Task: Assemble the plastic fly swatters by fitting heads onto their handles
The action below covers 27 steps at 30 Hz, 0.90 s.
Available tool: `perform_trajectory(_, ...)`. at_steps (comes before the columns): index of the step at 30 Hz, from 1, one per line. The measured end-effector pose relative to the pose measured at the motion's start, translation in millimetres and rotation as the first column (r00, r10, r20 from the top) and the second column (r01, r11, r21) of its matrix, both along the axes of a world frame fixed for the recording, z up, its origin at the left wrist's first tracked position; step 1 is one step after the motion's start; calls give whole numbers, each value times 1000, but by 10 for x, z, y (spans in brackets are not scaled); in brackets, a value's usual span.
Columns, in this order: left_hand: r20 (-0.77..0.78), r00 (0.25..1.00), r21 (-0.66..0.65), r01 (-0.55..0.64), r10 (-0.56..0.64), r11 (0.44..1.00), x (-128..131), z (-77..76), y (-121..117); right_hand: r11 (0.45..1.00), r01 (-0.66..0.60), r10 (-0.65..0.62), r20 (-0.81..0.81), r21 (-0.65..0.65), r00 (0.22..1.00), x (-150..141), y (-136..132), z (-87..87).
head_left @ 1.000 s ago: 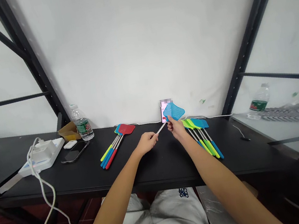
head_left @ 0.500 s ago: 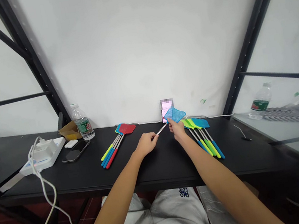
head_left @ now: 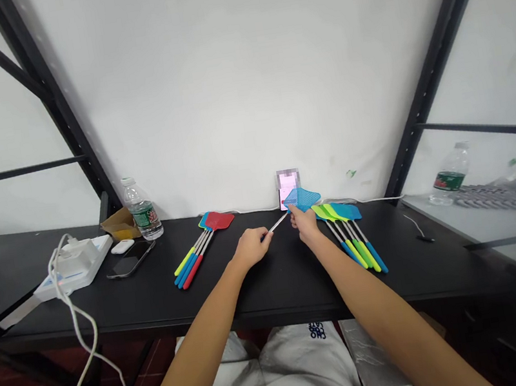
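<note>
A blue fly swatter [head_left: 306, 198] is held between my two hands above the black table. My left hand [head_left: 253, 246] is closed round its handle end, which the fingers hide. My right hand [head_left: 304, 221] pinches it where the metal rod meets the mesh head. To the left lie several fly swatters [head_left: 204, 247] fanned together, with red, blue and yellow handles and a red head on top. Close to my right hand, another fan of fly swatters [head_left: 353, 236] shows green-yellow and blue heads.
A lit phone [head_left: 287, 182] leans against the wall behind the swatter. At left are a water bottle [head_left: 144, 212], a small cardboard box [head_left: 120, 226], a white case [head_left: 122, 247], a dark phone [head_left: 130, 260] and a power strip [head_left: 76, 267] with white cables. A short cable [head_left: 419, 230] lies at right.
The blue swatter's head has tilted slightly, so its mesh looks flatter. Both hands keep their grip in nearly the same places.
</note>
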State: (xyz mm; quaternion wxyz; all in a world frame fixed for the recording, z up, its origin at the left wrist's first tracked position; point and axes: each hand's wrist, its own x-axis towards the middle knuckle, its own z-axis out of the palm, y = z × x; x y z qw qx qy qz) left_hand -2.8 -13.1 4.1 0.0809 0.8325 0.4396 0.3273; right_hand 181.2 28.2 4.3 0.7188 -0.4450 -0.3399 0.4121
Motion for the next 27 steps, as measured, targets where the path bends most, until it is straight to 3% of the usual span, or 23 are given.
perform_trajectory(6, 187, 977, -137, 126, -100, 982, 27, -3, 45, 990, -129, 136, -128, 60, 983, 16, -44, 76)
perform_trajectory(11, 331, 939, -344, 209, -91, 915, 48, 22, 26, 979, -193, 200, -148, 60, 969, 35, -48, 96)
perform_trajectory(13, 300, 950, -306, 180, -85, 935, 46, 18, 24, 984, -171, 175, -127, 45, 976, 31, -39, 84)
perform_trajectory(16, 164, 984, -138, 87, -64, 987, 34, 4, 20, 997, -77, 76, -72, -3, 994, 16, -15, 42)
perform_trajectory(20, -4, 999, 8, -40, 40, 999, 19, 7, -16, 999, 20, -20, 14, -29, 1000, -5, 13, -13)
perform_trajectory(23, -71, 994, 35, -86, 89, 996, 15, 27, -40, 999, 32, -31, 23, -28, 999, -15, 8, -15)
perform_trajectory(27, -16, 1000, -6, -20, 20, 1000, 11, 40, -28, 1000, -21, 21, -13, 0, 1000, -18, -23, 15)
